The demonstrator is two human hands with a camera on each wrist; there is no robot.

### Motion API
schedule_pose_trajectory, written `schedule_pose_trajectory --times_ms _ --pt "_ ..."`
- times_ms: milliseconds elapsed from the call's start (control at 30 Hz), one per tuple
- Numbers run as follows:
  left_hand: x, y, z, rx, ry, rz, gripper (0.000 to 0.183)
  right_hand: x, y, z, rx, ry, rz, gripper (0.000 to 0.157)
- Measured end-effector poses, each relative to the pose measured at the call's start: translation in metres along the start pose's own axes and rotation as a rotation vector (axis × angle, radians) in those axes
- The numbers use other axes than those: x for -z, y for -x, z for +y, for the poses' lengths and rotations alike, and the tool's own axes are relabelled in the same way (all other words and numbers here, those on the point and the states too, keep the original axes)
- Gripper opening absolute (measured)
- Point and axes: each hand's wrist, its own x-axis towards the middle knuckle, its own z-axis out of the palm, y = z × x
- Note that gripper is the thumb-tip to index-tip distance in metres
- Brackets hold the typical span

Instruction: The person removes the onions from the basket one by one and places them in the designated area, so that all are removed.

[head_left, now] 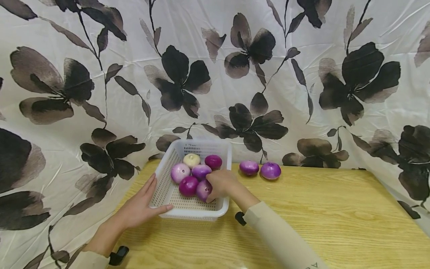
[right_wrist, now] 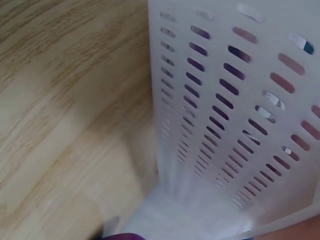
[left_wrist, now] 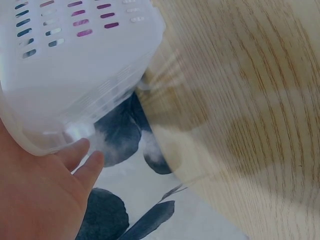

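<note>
A white plastic basket (head_left: 191, 213) with slotted walls holds several onions: a pale cream one (head_left: 192, 160), a light purple one (head_left: 180, 173) and deeper purple ones such as the front onion (head_left: 188, 186). My left hand (head_left: 139, 207) rests against the basket's near left corner, fingers straight along the outer side and thumb lying over the front rim. Reaching in over the right rim, my right hand (head_left: 222, 183) grips a purple onion (head_left: 203, 190) with its fingers curled round it. That onion's right side is hidden by the hand. In the right wrist view the basket wall (right_wrist: 220, 115) hides the grip.
Two purple onions, a left one (head_left: 249, 168) and a right one (head_left: 270, 170), lie on the wooden table (head_left: 319, 216) right of the basket, near its back edge. A floral cloth (head_left: 215, 86) hangs behind the table and along its left side.
</note>
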Motion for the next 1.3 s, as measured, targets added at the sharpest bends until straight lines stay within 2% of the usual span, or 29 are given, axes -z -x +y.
schedule_pose_trajectory --times_ms 167,500,833,1133,1300 --pt "0.0007 -0.0001 0.0009 -0.002 -0.001 -0.001 0.121 -0.0028 -0.0010 -0.0037 0.064 -0.001 0.005 0.053" --pt "0.0008 -0.0007 0.0003 -0.001 -0.010 -0.003 0.121 -0.0033 -0.0020 -0.0065 0.117 -0.014 0.029 0.054" --pt "0.0008 -0.0005 0.0012 0.006 0.002 -0.003 0.122 -0.0059 -0.0035 -0.0082 0.108 0.055 -0.013 0.059" --pt "0.0018 -0.0013 0.0016 0.011 -0.004 0.001 0.122 -0.0022 -0.0053 -0.0077 0.132 -0.009 0.023 0.052" --pt "0.0007 -0.0002 0.0004 0.012 0.001 -0.007 0.121 -0.0045 -0.0045 -0.0092 0.120 0.060 -0.015 0.057"
